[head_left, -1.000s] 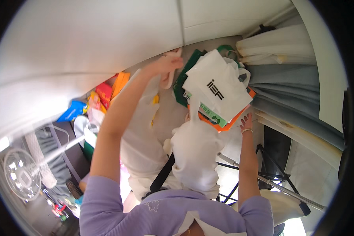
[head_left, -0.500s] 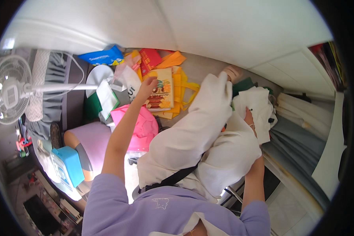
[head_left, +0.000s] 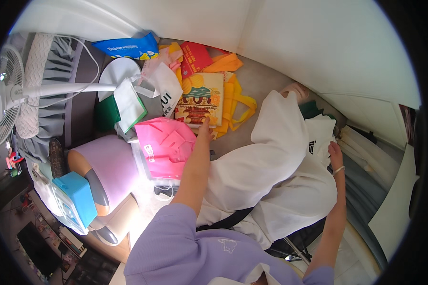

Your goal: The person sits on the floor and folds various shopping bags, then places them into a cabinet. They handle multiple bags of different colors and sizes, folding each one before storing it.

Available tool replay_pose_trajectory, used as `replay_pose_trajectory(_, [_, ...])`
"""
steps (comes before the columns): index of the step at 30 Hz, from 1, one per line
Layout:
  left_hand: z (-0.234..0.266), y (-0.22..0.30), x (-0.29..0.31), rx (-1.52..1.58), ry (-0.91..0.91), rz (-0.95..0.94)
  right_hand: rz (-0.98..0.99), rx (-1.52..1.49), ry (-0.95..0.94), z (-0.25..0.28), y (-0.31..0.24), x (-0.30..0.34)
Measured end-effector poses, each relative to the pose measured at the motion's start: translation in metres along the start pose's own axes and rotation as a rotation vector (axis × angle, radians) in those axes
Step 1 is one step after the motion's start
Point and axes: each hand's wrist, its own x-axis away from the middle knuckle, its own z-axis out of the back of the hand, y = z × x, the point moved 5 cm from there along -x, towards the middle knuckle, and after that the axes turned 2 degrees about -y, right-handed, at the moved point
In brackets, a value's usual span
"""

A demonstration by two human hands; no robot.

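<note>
My left hand (head_left: 204,130) is at the lower edge of a cream bag (head_left: 202,97) with a colourful printed picture, its fingers stretched toward the print. Below and left of that hand lies a bright pink bag (head_left: 164,147), with my forearm across its right side. On the right, beyond my white-trousered knee, my right hand (head_left: 335,152) has its fingers closed at the right edge of a white bag (head_left: 320,135) with black print. Part of that bag is hidden behind my leg. A yellow bag with handles (head_left: 245,107) lies beside the cream one.
Blue (head_left: 128,47), red (head_left: 195,58) and orange bags lie along the white wall. A white fan (head_left: 47,90) extends in from the left. A lilac cylindrical stool (head_left: 109,166) and a blue box (head_left: 76,197) stand at left. Grey and cream fabric rolls (head_left: 368,175) lie at right.
My left hand has moved down from the middle of the cream bag to its lower edge. My right hand has shifted to the white bag's right edge, and black print now shows. The view has swung leftward.
</note>
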Motion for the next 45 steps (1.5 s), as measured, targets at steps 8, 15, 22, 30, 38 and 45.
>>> replay_pose_trajectory(8, [0.004, 0.096, 0.031, -0.503, 0.053, -1.043, 0.064, -0.165, -0.18, -0.005, -0.119, 0.01])
replay_pose_trajectory(15, [0.062, 0.171, 0.056, -1.713, 0.599, -1.106, 0.281, -0.14, -0.332, -0.033, -0.214, 0.04])
replay_pose_trajectory(22, [0.121, 0.236, 0.143, -0.664, 0.338, -1.472, 0.362, -0.17, -0.378, -0.052, -0.241, 0.049])
replay_pose_trajectory(30, [0.154, 0.252, 0.232, 0.235, -0.31, -1.361, 0.538, -0.248, -0.553, -0.106, -0.313, 0.067])
replay_pose_trajectory(38, [0.287, 0.24, 0.207, 0.16, -0.006, -1.176, 0.533, -0.247, -0.583, -0.139, -0.299, 0.066])
replay_pose_trajectory(45, [0.435, 0.143, 0.087, -0.65, 0.47, -0.862, 0.473, -0.261, -0.508, -0.131, -0.292, 0.054])
